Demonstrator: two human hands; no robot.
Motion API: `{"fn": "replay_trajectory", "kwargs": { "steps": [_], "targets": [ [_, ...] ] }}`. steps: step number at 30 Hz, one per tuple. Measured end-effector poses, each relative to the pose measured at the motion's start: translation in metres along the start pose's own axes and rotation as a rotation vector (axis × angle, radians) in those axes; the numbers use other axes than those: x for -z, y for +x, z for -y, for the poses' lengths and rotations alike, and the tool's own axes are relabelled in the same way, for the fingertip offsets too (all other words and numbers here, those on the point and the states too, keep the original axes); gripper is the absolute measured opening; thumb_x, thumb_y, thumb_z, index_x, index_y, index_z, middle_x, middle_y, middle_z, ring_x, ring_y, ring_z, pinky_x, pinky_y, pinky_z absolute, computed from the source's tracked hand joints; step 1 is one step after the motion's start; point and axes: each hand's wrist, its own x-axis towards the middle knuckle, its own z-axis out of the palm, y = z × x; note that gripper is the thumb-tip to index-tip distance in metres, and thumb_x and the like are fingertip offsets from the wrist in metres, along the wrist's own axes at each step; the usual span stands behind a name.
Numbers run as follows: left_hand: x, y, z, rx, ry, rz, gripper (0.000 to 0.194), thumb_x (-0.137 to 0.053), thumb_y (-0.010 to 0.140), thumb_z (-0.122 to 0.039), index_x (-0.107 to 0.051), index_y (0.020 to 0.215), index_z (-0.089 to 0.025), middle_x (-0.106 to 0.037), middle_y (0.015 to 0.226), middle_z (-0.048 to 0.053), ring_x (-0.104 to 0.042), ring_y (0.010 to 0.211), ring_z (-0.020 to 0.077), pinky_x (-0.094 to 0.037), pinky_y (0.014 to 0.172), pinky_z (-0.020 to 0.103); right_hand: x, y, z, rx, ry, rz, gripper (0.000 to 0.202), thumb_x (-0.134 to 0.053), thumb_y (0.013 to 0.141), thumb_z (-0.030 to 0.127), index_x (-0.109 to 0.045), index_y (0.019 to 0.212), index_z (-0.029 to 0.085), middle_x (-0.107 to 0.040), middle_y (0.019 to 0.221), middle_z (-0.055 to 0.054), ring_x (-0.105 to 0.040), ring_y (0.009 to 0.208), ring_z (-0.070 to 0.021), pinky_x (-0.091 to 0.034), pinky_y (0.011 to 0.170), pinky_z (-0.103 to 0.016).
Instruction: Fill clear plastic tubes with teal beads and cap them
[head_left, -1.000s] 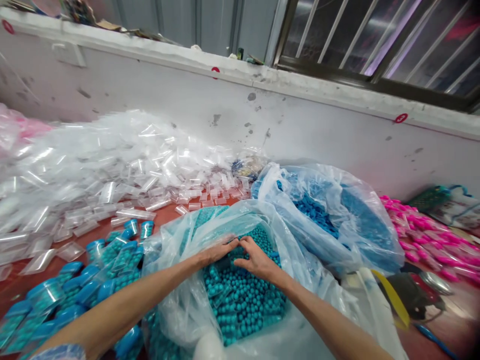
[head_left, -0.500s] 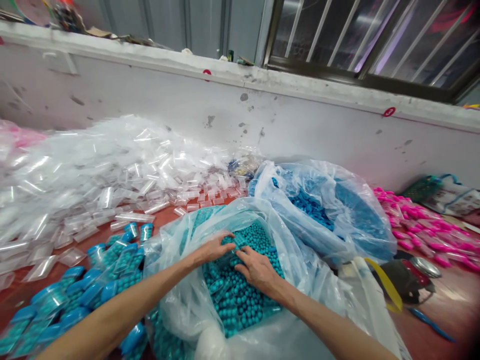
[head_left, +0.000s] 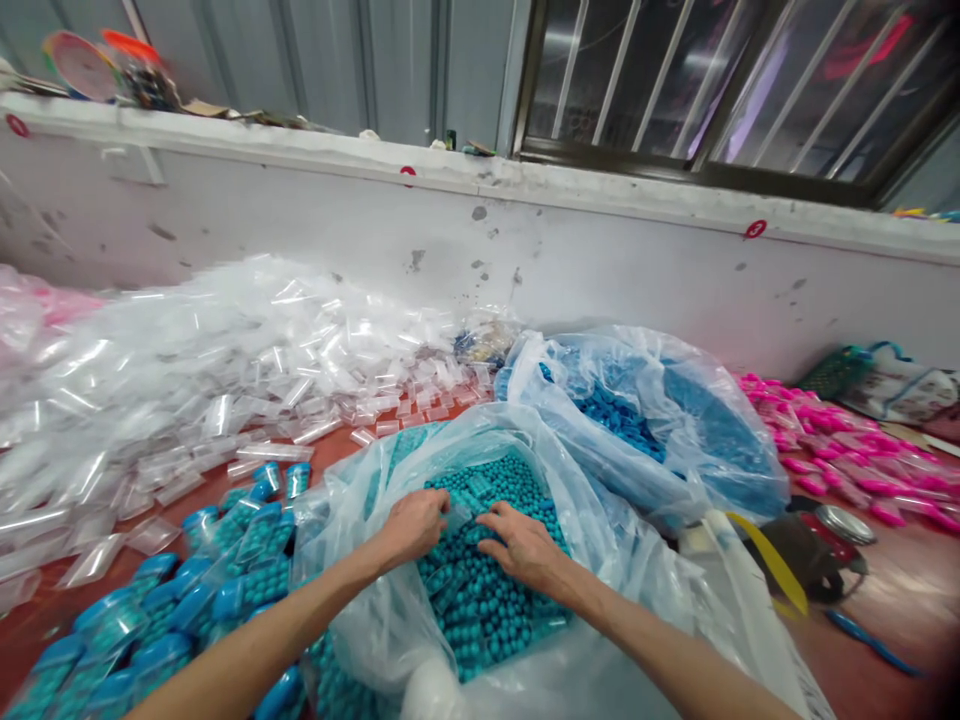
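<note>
A translucent plastic bag stands open before me, full of round teal beads. Several clear tubes lie among the beads. My left hand is at the left side of the bag's mouth, its fingers closed in a pinch on what looks like a clear plastic tube, partly hidden by the fingers. Just over the beads, my right hand has its thumb and forefinger apart, with nothing seen between them. Bead-filled tubes with blue caps lie left of the bag.
Empty clear tubes are heaped at the back left. Behind the bead bag sits a second bag holding small blue pieces. Pink pieces, a dark object with a yellow strap and a blue tool are at the right.
My hands were close together over the beads and are now farther apart. The left has drawn back to the left and lower; the right has shifted slightly right. The view has tilted slightly.
</note>
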Motion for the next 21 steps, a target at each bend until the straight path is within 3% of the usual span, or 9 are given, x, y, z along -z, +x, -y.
{"fn": "replay_trajectory", "kwargs": {
  "steps": [4,8,12,14,17,21],
  "targets": [
    [0.006,-0.005,0.004,-0.014,-0.082,-0.037,0.019,-0.044,0.071,-0.017,-0.055,0.086,-0.02,-0.061,0.086,0.003,-0.056,0.083,0.0181,-0.04,0.075,0.027,-0.004,-0.003,-0.001,0.034,-0.038,0.03,0.038,-0.053,0.081,0.029,-0.051,0.119,0.024,-0.056,0.108,-0.008,-0.054,0.097,-0.0221,-0.041,0.083,-0.031],
    [0.01,-0.004,0.002,-0.069,-0.229,-0.086,0.013,-0.041,0.074,-0.02,-0.051,0.083,-0.02,-0.058,0.078,0.0,-0.053,0.075,0.0153,-0.041,0.071,0.025,0.004,0.003,-0.001,0.014,0.032,-0.072,0.038,-0.053,0.08,0.028,-0.053,0.118,0.022,-0.053,0.115,-0.011,-0.052,0.101,-0.025,-0.04,0.085,-0.037],
    [0.015,0.006,-0.011,-0.139,-0.433,-0.116,0.009,-0.044,0.073,-0.022,-0.049,0.08,-0.02,-0.053,0.072,-0.002,-0.05,0.07,0.0141,-0.04,0.071,0.026,0.022,0.022,0.004,0.034,0.407,-0.196,0.032,-0.049,0.082,0.024,-0.055,0.113,0.019,-0.061,0.091,-0.005,-0.057,0.077,-0.016,-0.044,0.076,-0.03],
    [0.017,0.014,-0.018,-0.165,-0.578,-0.093,0.009,-0.045,0.073,-0.025,-0.048,0.079,-0.019,-0.052,0.071,-0.003,-0.05,0.068,0.0127,-0.041,0.069,0.026,0.028,0.032,0.006,0.044,0.628,-0.188,0.028,-0.046,0.082,0.025,-0.058,0.107,0.018,-0.061,0.078,0.0,-0.055,0.062,-0.0119,-0.046,0.065,-0.026],
    [0.018,0.027,-0.026,-0.155,-0.683,-0.039,0.014,-0.041,0.075,-0.029,-0.045,0.083,-0.018,-0.053,0.073,-0.002,-0.054,0.065,0.0115,-0.044,0.063,0.024,0.031,0.044,0.005,0.017,0.885,-0.17,0.028,-0.046,0.081,0.027,-0.058,0.104,0.018,-0.059,0.069,0.002,-0.055,0.056,-0.0109,-0.045,0.055,-0.023],
    [0.021,0.042,-0.025,-0.14,-0.656,-0.009,0.015,-0.041,0.073,-0.027,-0.046,0.083,-0.017,-0.054,0.072,-0.002,-0.056,0.065,0.0115,-0.045,0.062,0.023,0.026,0.055,-0.003,-0.124,0.935,-0.245,0.031,-0.048,0.079,0.025,-0.055,0.107,0.016,-0.053,0.056,0.004,-0.051,0.048,-0.0114,-0.042,0.048,-0.023]
  ]
}}
